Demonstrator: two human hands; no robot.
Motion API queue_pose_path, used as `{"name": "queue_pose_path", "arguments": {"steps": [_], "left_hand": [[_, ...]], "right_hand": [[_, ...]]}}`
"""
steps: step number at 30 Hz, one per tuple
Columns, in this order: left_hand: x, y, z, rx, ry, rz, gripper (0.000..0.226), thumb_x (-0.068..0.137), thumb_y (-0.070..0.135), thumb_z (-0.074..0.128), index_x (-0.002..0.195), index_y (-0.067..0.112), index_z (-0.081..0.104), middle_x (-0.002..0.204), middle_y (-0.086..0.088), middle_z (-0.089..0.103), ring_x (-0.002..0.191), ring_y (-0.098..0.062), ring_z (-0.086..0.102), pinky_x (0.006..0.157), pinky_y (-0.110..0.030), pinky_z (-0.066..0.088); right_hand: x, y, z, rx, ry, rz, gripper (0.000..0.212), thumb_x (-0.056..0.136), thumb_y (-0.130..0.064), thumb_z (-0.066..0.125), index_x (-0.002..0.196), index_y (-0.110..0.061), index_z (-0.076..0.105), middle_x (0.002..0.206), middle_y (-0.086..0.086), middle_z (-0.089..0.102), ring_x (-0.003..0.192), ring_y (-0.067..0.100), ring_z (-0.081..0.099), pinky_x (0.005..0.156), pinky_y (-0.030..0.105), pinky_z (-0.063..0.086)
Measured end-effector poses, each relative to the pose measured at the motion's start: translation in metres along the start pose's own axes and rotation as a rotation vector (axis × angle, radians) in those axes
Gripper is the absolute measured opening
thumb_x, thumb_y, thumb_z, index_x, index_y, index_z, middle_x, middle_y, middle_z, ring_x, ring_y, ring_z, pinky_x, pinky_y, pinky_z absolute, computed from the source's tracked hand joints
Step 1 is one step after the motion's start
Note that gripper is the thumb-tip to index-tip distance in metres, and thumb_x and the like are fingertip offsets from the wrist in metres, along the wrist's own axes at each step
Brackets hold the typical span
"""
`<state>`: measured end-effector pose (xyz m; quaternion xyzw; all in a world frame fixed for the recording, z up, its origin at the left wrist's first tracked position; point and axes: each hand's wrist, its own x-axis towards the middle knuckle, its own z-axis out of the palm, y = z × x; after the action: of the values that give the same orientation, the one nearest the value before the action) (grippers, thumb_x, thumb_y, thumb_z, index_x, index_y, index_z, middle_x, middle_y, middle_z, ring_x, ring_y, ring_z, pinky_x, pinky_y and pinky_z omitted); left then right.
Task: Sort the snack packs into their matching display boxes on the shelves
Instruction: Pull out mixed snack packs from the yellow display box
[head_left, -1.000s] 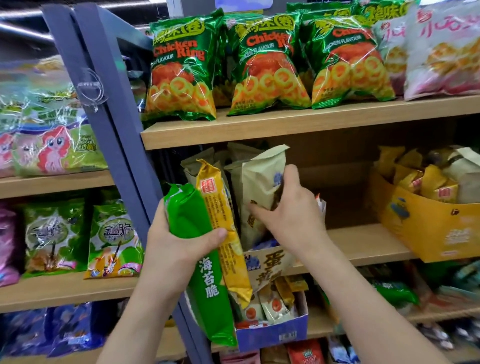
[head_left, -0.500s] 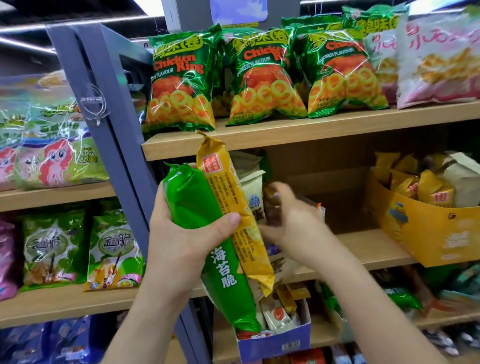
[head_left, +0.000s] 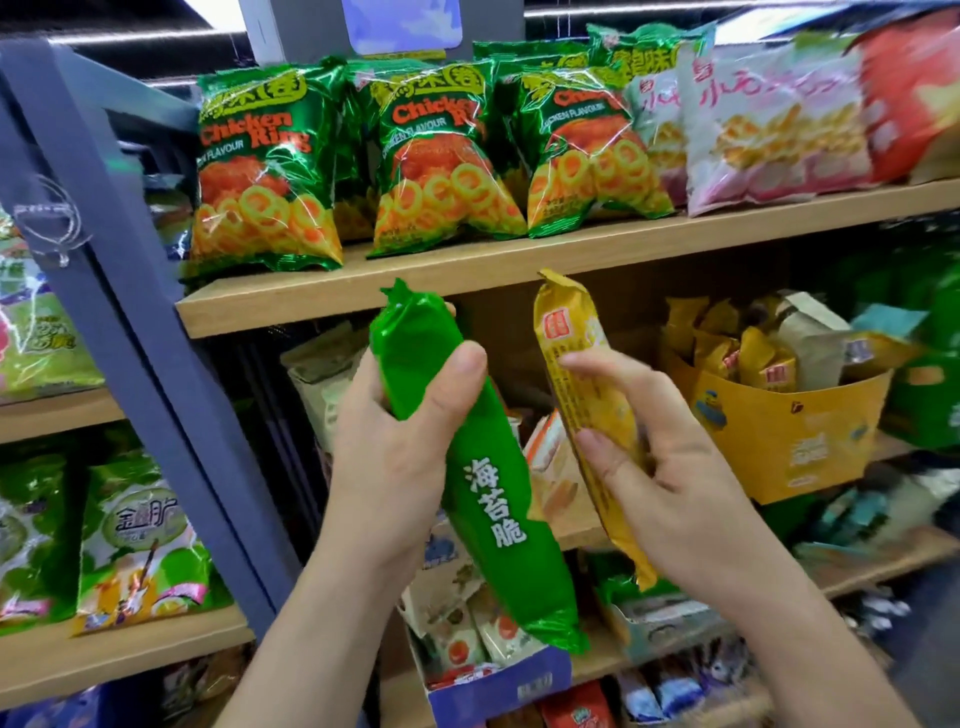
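My left hand (head_left: 395, 452) grips a long green snack pack (head_left: 488, 499) with white characters, held upright and tilted in front of the middle shelf. Beside it, my right hand (head_left: 670, 457) holds a long yellow snack pack (head_left: 582, 374), fingers wrapped around its lower half. A yellow display box (head_left: 800, 447) on the middle shelf at the right holds several yellow packs of the same look plus a beige one. Behind my hands stands a box of beige packs (head_left: 322, 374). A blue display box (head_left: 498, 686) with small packs sits on the shelf below.
Green Chicken Ring bags (head_left: 265, 176) and pink-white bags (head_left: 769, 130) line the top wooden shelf (head_left: 519, 265). A grey-blue metal upright (head_left: 135, 322) divides this bay from the left one, which carries more bags. Green packs lie under the yellow box on a lower shelf.
My right hand left the beige packs and took the yellow pack out of my left hand, which now holds only the green one. The view has shifted right and closer.
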<state>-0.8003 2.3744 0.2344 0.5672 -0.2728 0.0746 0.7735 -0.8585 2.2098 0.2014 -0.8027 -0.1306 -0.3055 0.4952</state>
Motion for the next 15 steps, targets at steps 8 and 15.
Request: {"name": "queue_pose_path", "arguments": {"steps": [8, 15], "left_hand": [[-0.006, -0.013, 0.034, 0.054, -0.197, 0.041, 0.037, 0.079, 0.035, 0.077, 0.108, 0.017, 0.06, 0.087, 0.004, 0.068, 0.08, -0.016, 0.067, 0.066, -0.035, 0.058], [0.028, 0.003, 0.015, 0.727, -0.178, 0.317, 0.036, 0.097, 0.014, 0.059, 0.13, 0.026, 0.058, 0.113, 0.008, 0.068, 0.105, -0.005, 0.063, 0.085, -0.024, 0.055]], "right_hand": [[-0.015, 0.021, -0.009, 0.081, -0.269, 0.307, 0.063, 0.049, -0.079, 0.071, 0.109, -0.061, 0.062, 0.121, -0.029, 0.044, 0.11, -0.013, 0.051, 0.084, 0.011, 0.047], [-0.015, 0.052, -0.033, 0.081, 0.09, 0.451, 0.057, 0.053, -0.059, 0.08, 0.105, -0.039, 0.069, 0.127, -0.007, 0.052, 0.109, 0.0, 0.052, 0.072, 0.006, 0.041]]}}
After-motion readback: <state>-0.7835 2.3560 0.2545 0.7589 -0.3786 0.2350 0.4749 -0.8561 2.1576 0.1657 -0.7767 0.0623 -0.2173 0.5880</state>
